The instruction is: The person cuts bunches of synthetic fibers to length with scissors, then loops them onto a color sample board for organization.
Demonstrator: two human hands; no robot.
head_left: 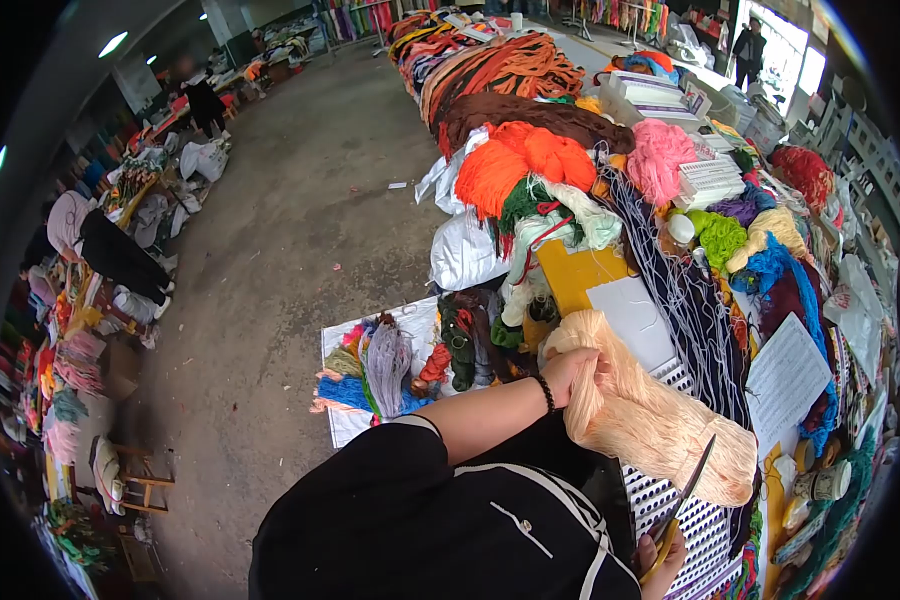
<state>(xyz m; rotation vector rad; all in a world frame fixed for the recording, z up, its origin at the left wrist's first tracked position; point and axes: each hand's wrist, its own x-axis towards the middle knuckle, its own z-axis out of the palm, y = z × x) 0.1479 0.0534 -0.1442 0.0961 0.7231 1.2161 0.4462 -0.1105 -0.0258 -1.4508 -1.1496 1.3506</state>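
A large peach skein of thread (650, 430) stretches across the worktable in front of me. My left hand (576, 374), with a dark bead bracelet at the wrist, is closed around the skein's near left end and bunches the strands. Low at the right, my right hand (662, 556) grips a pair of scissors (692, 480) by its yellow handles. The dark blades point up and overlap the far right part of the skein in this view. Under the skein lies a white board with rows of dark holes (660, 520).
Orange yarn (530, 165), pink yarn (660, 160) and dark blue strands (685, 300) crowd the table beyond. A written sheet (788, 375) lies to the right. On the floor cloth (342, 345) rest more skeins. One person (110, 245) bends over at the left; others stand farther back.
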